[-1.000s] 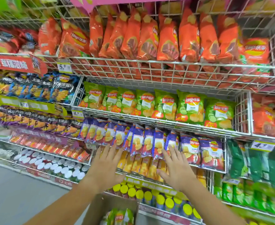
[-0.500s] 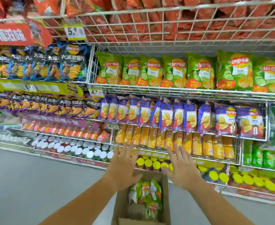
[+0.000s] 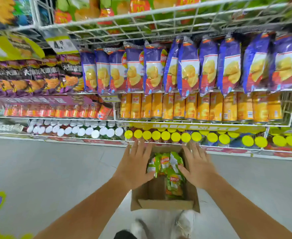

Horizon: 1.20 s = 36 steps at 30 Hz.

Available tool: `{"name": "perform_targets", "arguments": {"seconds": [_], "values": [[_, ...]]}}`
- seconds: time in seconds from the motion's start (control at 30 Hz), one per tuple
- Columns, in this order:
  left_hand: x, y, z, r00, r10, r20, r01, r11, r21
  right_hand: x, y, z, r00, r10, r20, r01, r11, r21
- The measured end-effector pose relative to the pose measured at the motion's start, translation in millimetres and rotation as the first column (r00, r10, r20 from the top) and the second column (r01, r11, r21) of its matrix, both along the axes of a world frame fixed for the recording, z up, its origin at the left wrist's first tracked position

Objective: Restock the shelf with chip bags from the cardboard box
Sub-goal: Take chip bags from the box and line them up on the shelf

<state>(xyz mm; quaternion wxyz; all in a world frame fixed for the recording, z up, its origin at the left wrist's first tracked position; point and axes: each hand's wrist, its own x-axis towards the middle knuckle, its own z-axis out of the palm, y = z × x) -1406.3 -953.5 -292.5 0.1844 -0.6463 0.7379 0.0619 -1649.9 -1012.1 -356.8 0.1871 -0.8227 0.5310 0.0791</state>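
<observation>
An open cardboard box (image 3: 166, 203) stands on the floor in front of the shelf, with several green chip bags (image 3: 169, 169) inside. My left hand (image 3: 135, 167) hovers over the box's left side, fingers spread, its thumb at the edge of a green bag. My right hand (image 3: 196, 167) hovers over the right side, fingers spread, thumb near the bags. Neither hand grips anything. Green chip bags (image 3: 107, 7) fill the white wire shelf at the top of the view, blurred.
Purple-blue chip bags (image 3: 190, 69) hang in a row below the wire shelf (image 3: 141, 26). Under them stand yellow chip cans (image 3: 202, 107), then cans with yellow lids (image 3: 176, 137) and white lids (image 3: 76, 130). Grey floor (image 3: 55, 169) spreads left. My shoes (image 3: 185, 223) stand behind the box.
My view has tilted down from the shelves to the box. Both hands have dropped from the purple-bag shelf to just above the green bags in the box.
</observation>
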Motion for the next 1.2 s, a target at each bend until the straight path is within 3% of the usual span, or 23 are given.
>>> {"name": "perform_targets", "arguments": {"seconds": [0.3, 0.67, 0.83, 1.0, 1.1, 1.2], "values": [[31, -5, -168, 0.997, 0.03, -0.071, -0.012, 0.973, 0.232, 23, 14, -143, 0.996, -0.073, -0.051, 0.082, 0.977, 0.198], [59, -24, -409, 0.977, 0.183, -0.108, -0.119, 0.892, 0.437, 43, 16, -334, 0.983, -0.183, -0.029, 0.184, 0.953, 0.242], [58, -46, -518, 0.805, 0.57, -0.166, -0.384, 0.713, 0.586, 53, -1, -399, 0.987, -0.161, 0.003, 0.155, 0.954, 0.256], [57, -48, -595, 0.637, 0.748, -0.189, -0.486, 0.579, 0.654, 49, -8, -451, 0.979, -0.171, 0.108, 0.142, 0.962, 0.233], [56, -48, -623, 0.614, 0.761, -0.208, -0.509, 0.584, 0.633, 43, -14, -469, 0.97, -0.184, 0.161, 0.144, 0.962, 0.23], [54, -51, -641, 0.659, 0.697, -0.283, -0.549, 0.703, 0.453, 40, -17, -478, 0.953, -0.237, 0.189, 0.182, 0.946, 0.267]]}}
